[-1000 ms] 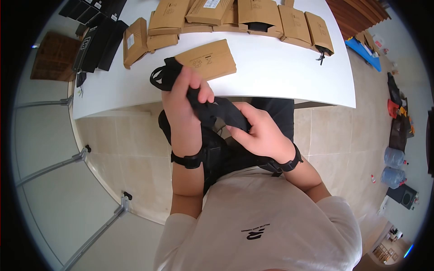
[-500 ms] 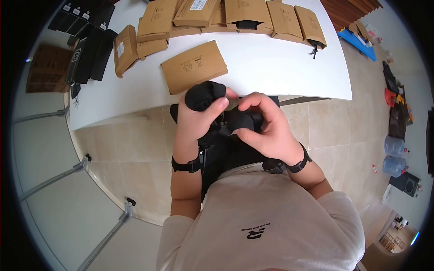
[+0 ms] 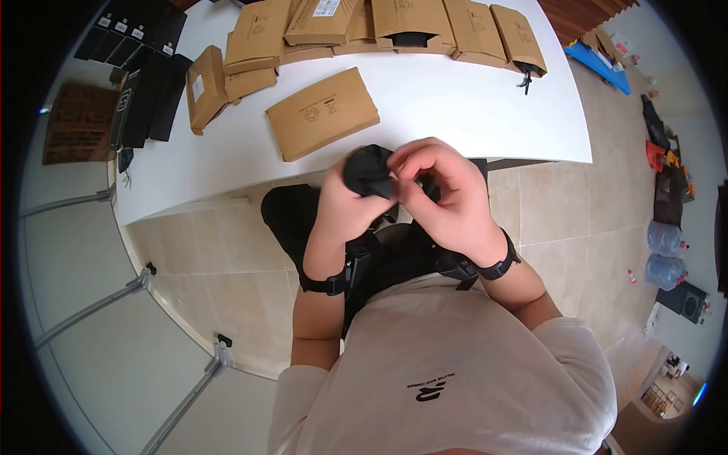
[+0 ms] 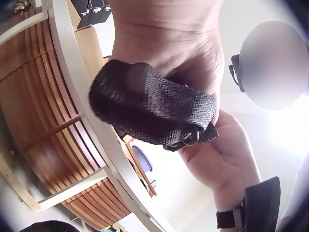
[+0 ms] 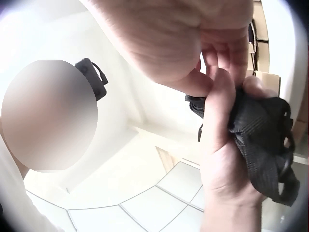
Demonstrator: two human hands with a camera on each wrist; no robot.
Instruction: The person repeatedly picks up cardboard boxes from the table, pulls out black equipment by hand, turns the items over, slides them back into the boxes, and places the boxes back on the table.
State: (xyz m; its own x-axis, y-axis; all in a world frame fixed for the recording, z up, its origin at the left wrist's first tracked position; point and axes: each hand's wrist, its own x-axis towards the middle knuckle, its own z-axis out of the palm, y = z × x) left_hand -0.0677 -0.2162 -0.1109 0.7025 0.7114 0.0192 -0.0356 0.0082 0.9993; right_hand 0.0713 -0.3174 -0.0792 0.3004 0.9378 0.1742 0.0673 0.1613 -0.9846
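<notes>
Bundled black webbing (image 3: 368, 171) is gripped in my left hand (image 3: 343, 206), just in front of the table's near edge. In the left wrist view the rolled black strap (image 4: 154, 104) shows a woven surface and a small dark ring at its lower end. My right hand (image 3: 451, 199) meets the left from the right side, its fingers curled and pinching the strap near the left thumb. The right wrist view has the webbing (image 5: 260, 128) in the left hand (image 5: 227, 169), with a loop hanging down and the right fingertips (image 5: 236, 72) against its near end.
A single brown carton (image 3: 322, 114) lies on the white table (image 3: 455, 114). Several brown cartons (image 3: 258, 34) line its far side, one holding something black. Black boxes (image 3: 144, 102) stand at the left. Water bottles (image 3: 664, 271) are on the floor at the right.
The long strap has become a compact bundle in my left hand. Both hands have come closer together, the left moving right and the right shifting slightly up.
</notes>
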